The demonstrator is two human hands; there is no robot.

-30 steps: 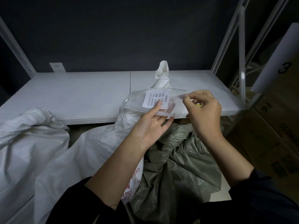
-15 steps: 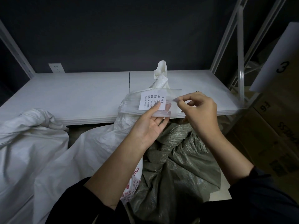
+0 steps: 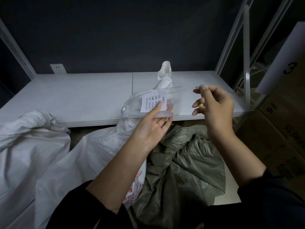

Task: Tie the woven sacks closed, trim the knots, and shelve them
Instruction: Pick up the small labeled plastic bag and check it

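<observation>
**Covered print, a tucked-away yellow scrap, a cropped sack**

The left hand (image 3: 151, 128) is covering part of the label (image 3: 153, 101) on the clear bag (image 3: 175, 100) with its thumb. The uncovered print is showing too small to read. The right hand (image 3: 216, 109) is hiding most of a small yellow thing (image 3: 202, 106) inside its curled fingers. At nine o'clock the picture's edge is cutting off a white sack (image 3: 24, 146).

The left hand (image 3: 151, 129) pinched the clear bag (image 3: 175, 100), thumb down on its white label (image 3: 153, 103), fingers flat beneath. The right hand (image 3: 217, 109) hovered just beside the bag's right edge, fingers curled, thumb and forefinger together; what they held, impossible to tell. Below lay the green sack (image 3: 181, 162), and the white sack (image 3: 99, 146) stood with its twisted neck up against the shelf (image 3: 82, 96).
</observation>
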